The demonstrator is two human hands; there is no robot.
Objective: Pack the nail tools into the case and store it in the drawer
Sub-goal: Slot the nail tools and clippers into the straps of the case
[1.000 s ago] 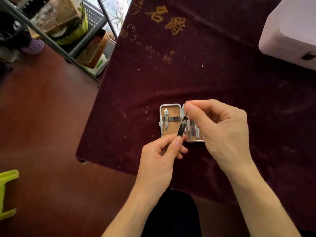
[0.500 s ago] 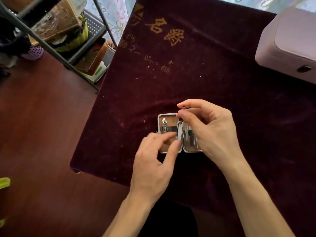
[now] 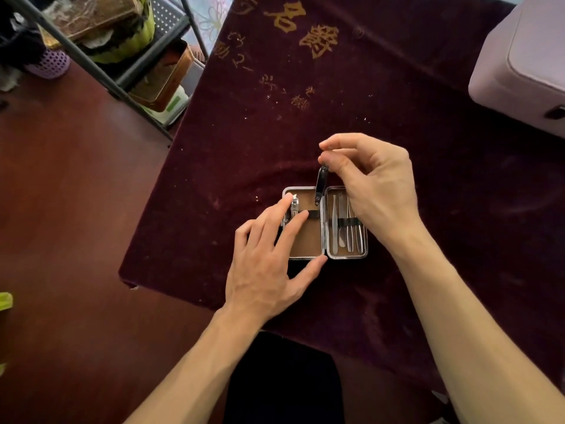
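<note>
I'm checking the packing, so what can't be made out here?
Head view:
- Case left half: left hand covers part of the clipper.
- Right-half tools: upper ends behind the right hand.
- Dark tool: top hidden by fingers.
- Drawer: none visible.

Dark maroon velvet tablecloth (image 3: 397, 102) with gold characters (image 3: 318, 41); reddish-brown floor (image 3: 67, 224); black metal shelf rack (image 3: 146, 65) at upper left.

Room around the open case (image 3: 307, 240)
Cloth beyond it lay bare; the lilac box (image 3: 519, 65) blocked its far right.
</note>
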